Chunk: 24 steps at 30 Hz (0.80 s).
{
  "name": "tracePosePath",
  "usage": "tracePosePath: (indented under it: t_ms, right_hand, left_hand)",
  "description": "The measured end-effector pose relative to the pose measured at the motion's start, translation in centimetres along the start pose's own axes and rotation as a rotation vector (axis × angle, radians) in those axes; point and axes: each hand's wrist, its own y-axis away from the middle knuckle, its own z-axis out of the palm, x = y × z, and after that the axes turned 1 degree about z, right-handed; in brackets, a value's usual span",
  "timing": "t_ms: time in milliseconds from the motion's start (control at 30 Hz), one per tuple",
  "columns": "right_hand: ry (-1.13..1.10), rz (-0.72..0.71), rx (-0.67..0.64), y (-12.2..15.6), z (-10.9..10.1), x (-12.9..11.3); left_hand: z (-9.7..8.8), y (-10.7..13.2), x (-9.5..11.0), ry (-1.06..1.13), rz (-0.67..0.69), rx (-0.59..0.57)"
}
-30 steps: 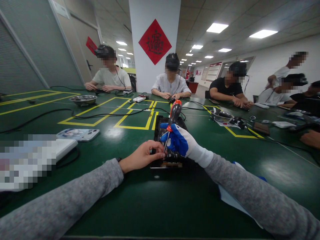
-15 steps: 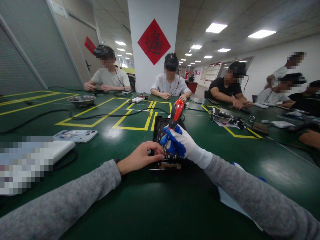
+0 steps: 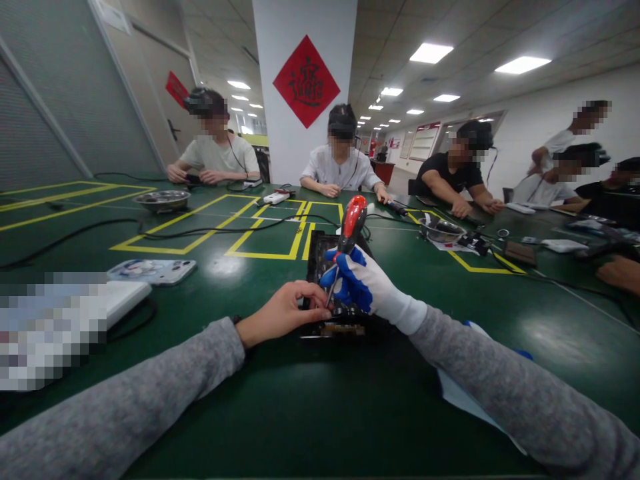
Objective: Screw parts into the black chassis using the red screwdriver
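My right hand (image 3: 367,280), in a white glove with blue coated fingers, grips a screwdriver (image 3: 353,223) by the lower part of its red and black handle. The screwdriver leans, handle up, its thin metal shaft running down between my hands. Bare, my left hand (image 3: 285,312) has thumb and fingers pinched together beside the shaft's lower end; whether they hold the shaft or a small part is hidden. Under both hands lies an open black device housing (image 3: 316,257) with parts inside, and a brownish strip shows at its near edge. My hands cover the screwdriver tip.
A phone (image 3: 153,271) and a white box-like object (image 3: 125,303), partly blurred out, lie at left. Metal bowls (image 3: 163,201) (image 3: 443,230) stand farther off. Black cables (image 3: 225,230) cross the green table. Several people sit around it. A spare glove (image 3: 470,407) lies under my right forearm.
My hands stay almost in place; the screwdriver handle has shifted slightly. Across the table, a person's hand has moved right, beside a dark tool-like object.
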Motion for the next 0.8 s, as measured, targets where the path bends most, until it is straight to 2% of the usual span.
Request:
tracePosePath:
  t_ms: [100, 333, 600, 800]
  right_hand:
    - [-0.005, -0.042, 0.015, 0.1, 0.0, 0.0]
    - [-0.126, 0.133, -0.120, -0.3, -0.9, 0.0]
    - [-0.057, 0.011, -0.044, -0.5, -0.9, 0.3]
    - [-0.005, -0.010, 0.040, 0.0, -0.1, -0.2]
  left_hand:
    - [-0.1, 0.0, 0.0, 0.035, 0.004, -0.029]
    - [-0.4, -0.1, 0.3, 0.049, 0.055, -0.075]
    - [0.2, -0.2, 0.2, -0.028, -0.013, 0.022]
    - [0.0, 0.0, 0.3, 0.001, -0.028, -0.007]
